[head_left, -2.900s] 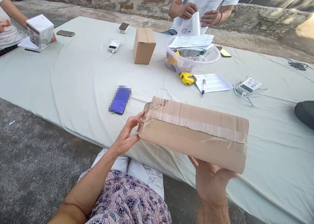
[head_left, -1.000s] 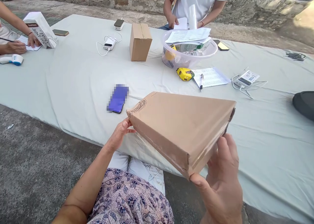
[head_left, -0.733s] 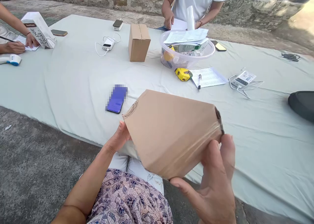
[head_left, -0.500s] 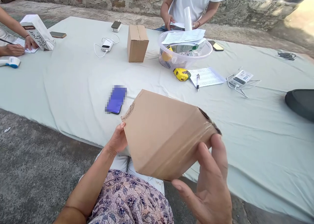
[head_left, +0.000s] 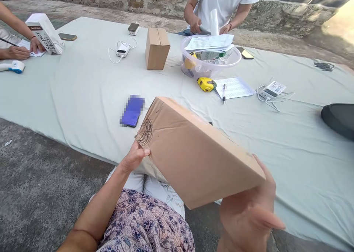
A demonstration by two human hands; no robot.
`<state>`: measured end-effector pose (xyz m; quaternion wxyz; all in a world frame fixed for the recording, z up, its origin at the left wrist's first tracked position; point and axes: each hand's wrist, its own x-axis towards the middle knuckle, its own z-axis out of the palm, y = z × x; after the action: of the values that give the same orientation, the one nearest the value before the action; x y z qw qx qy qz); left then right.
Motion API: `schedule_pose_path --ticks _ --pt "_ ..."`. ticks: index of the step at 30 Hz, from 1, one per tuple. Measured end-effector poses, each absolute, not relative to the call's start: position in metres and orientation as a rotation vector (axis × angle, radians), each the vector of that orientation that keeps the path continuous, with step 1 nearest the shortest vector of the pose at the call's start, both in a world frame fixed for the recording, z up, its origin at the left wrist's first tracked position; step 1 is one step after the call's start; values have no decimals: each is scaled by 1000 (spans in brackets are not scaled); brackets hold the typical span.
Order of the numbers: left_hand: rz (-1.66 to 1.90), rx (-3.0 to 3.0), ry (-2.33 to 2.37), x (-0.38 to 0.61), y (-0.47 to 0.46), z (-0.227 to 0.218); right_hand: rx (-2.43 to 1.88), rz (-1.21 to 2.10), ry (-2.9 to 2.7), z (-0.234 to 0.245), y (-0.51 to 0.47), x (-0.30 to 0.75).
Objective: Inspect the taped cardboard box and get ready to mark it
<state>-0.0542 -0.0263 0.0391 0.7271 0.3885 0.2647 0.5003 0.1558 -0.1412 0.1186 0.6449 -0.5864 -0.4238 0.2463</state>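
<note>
Tipped since the earlier frame, the cardboard box (head_left: 190,160) is slanting from centre to lower right, left hand (head_left: 136,157) pinching its left corner, right hand (head_left: 246,211) bracing its right end unclenched, thumb spread.

Carton (head_left: 193,156): held above table (head_left: 83,79) edge, between left hand (head_left: 136,156) and right hand (head_left: 249,207).
Phone (head_left: 132,110): set beyond left hand.
Tape (head_left: 206,84): placed before tub (head_left: 210,70).
Pen (head_left: 224,91): laid on sheet (head_left: 238,87), right of tape.
Box (head_left: 157,50): stood left of tub.
</note>
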Motion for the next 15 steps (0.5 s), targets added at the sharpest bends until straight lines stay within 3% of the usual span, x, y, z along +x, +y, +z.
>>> schedule_pose_path --ticks 15 --pt "980 903 740 -60 -23 32 -1269 572 -928 114 -141 159"
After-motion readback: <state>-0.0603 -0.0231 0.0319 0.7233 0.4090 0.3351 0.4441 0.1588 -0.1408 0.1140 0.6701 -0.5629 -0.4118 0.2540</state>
